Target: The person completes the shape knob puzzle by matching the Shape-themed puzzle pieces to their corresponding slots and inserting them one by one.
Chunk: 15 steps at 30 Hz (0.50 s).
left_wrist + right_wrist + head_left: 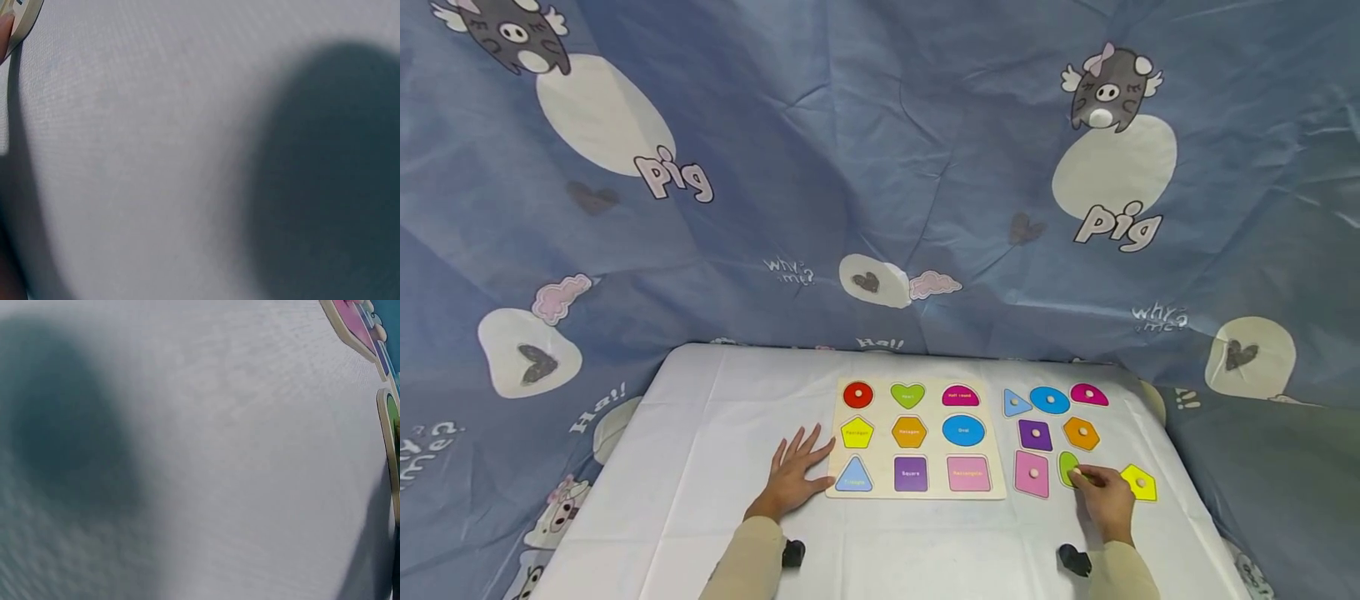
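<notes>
A wooden shape-puzzle board (880, 454) with printed, coloured shapes lies on the white-covered table. My left hand (790, 477) is spread flat beside it, thumb and a fingertip at its left edge. A red circle piece (858, 387) with a round knob sits in the board's upper left corner. To the right of the board, my right hand (1108, 497) pinches a green knobbed piece (1067, 464), partly hidden by the fingers; it looks like the heart. In the right wrist view only the edge of this green piece (392, 407) shows.
Around the right hand lie several knobbed pieces, among them a yellow pentagon (1142, 490), pink rectangle (1032, 486), purple square (1035, 446) and orange hexagon (1081, 443). Farther back are a blue triangle (1015, 411), blue oval (1049, 408) and magenta half round (1088, 402). Blue printed cloth (880, 192) hangs behind.
</notes>
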### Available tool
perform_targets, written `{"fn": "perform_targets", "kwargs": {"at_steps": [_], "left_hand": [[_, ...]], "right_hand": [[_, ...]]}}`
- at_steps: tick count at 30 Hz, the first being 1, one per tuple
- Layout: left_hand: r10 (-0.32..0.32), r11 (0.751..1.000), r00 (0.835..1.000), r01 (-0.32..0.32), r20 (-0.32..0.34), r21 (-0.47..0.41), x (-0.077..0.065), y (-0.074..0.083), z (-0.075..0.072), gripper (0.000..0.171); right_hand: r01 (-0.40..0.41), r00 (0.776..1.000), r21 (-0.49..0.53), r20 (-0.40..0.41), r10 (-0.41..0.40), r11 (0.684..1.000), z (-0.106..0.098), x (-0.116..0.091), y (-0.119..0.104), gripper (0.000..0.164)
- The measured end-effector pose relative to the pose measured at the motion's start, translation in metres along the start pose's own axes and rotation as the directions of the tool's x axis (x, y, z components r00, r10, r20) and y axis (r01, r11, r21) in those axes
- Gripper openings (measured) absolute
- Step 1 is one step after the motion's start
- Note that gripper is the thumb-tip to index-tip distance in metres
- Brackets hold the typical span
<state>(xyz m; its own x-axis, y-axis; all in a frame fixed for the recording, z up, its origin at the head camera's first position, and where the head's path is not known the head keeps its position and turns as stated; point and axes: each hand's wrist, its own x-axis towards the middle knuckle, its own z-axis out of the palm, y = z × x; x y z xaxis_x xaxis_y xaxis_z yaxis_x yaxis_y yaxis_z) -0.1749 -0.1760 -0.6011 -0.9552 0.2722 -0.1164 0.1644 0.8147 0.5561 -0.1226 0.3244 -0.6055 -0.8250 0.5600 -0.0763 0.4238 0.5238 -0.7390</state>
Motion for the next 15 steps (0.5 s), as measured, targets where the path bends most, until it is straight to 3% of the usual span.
{"fn": "perform_targets", "kwargs": {"at_steps": [15], "left_hand": [[0.003, 1.000, 1.000, -0.003, 0.005, -0.021, 0.001, -0.001, -0.001, 0.067]], "right_hand": [[0.018, 1.000, 0.038, 0.016, -0.019, 0.999, 0.000, -0.003, -0.011, 0.031]]}}
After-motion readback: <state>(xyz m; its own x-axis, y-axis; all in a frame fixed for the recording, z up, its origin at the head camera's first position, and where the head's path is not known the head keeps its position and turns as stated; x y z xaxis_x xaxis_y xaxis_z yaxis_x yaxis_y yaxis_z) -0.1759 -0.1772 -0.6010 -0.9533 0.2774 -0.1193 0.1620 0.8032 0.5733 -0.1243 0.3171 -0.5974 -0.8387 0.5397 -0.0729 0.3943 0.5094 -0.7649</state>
